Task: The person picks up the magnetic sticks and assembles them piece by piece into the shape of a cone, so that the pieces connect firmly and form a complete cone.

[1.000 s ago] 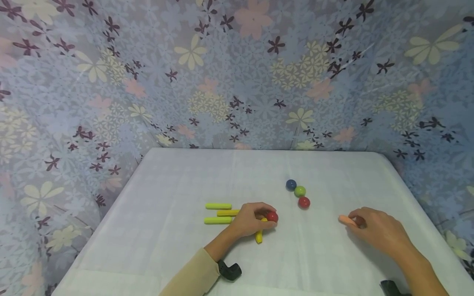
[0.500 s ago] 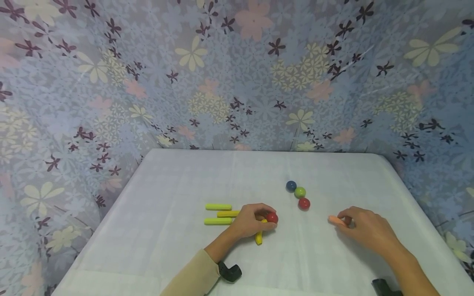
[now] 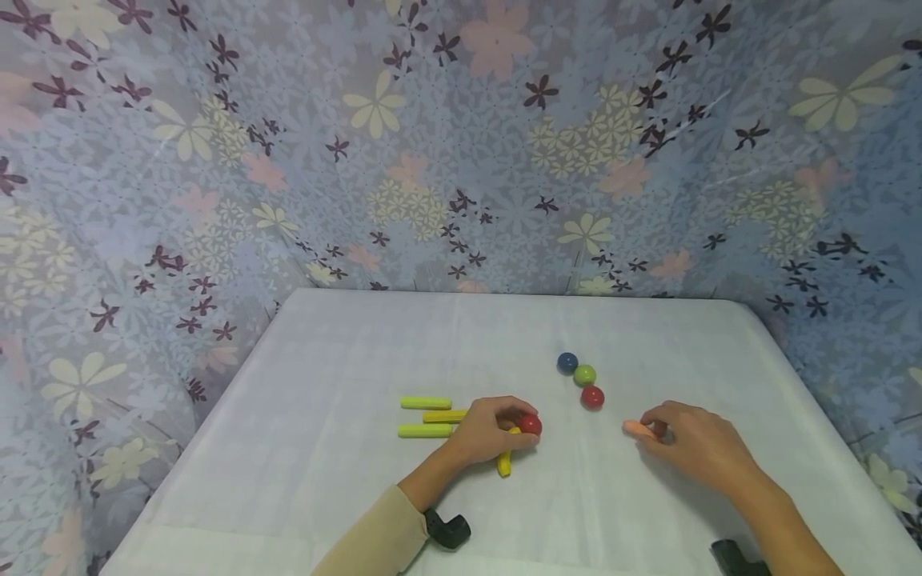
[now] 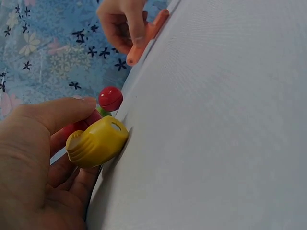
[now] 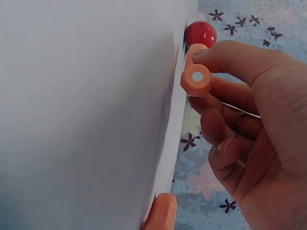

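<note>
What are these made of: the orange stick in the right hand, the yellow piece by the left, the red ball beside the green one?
Orange stick: probably plastic, satin and faceted, though its pale round end centre leaves that open. Yellow piece: likely satin moulded plastic, judging by its neat ridges. Loose red ball: glossy, with bright highlights; plastic or lacquered wood.

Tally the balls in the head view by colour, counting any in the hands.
Red balls: 2, one held in the left hand
Green ball: 1
Blue ball: 1
Total: 4
</note>
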Demonstrator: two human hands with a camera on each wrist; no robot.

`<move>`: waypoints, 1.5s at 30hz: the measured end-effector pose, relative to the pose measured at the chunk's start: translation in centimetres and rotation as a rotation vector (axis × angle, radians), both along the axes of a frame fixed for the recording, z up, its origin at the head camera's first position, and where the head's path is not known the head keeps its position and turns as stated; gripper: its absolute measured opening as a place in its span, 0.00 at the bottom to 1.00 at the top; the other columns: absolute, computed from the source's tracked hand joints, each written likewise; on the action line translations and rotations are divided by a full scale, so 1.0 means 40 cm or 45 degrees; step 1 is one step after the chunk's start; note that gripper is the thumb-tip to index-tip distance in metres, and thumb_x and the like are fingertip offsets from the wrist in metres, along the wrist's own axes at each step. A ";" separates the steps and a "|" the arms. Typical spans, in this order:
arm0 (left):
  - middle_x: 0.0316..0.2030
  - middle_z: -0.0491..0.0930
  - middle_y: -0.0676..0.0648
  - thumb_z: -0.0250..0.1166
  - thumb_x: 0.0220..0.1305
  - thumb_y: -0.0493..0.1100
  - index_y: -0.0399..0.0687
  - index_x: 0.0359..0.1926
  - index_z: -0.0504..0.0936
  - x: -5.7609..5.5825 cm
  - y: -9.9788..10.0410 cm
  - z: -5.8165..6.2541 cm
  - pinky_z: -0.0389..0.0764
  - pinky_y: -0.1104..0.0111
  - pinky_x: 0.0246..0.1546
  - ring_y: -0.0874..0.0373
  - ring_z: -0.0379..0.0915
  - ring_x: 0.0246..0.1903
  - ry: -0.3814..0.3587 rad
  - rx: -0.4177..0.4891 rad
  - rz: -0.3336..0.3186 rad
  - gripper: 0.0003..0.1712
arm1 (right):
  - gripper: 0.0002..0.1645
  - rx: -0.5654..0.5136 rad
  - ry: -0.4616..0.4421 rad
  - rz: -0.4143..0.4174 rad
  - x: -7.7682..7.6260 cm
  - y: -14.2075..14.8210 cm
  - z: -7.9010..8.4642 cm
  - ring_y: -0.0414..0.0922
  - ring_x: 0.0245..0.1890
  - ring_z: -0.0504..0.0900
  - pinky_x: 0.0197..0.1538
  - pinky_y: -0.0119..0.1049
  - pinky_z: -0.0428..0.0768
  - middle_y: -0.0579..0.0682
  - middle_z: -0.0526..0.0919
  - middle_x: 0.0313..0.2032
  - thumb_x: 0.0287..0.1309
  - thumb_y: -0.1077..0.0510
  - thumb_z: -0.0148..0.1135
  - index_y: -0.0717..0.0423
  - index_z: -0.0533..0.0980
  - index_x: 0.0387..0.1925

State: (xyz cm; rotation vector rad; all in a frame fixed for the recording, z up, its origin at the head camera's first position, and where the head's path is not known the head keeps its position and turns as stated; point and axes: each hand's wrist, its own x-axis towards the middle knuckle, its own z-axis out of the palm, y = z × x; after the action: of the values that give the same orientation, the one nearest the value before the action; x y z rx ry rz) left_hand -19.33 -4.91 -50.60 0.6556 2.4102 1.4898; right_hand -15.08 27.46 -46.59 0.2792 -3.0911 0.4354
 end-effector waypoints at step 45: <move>0.37 0.81 0.62 0.75 0.51 0.52 0.62 0.44 0.82 -0.003 0.007 -0.003 0.79 0.72 0.37 0.66 0.78 0.35 -0.012 0.018 0.025 0.18 | 0.21 -0.061 0.153 0.213 -0.032 -0.139 0.005 0.35 0.22 0.68 0.26 0.34 0.69 0.34 0.73 0.25 0.54 0.37 0.66 0.46 0.82 0.39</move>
State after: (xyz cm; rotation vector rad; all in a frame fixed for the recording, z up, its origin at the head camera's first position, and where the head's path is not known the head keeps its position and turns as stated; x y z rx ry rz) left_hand -19.46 -4.64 -50.72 0.6286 2.4075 1.5157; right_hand -16.35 21.92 -46.40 0.5449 -2.9468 0.4765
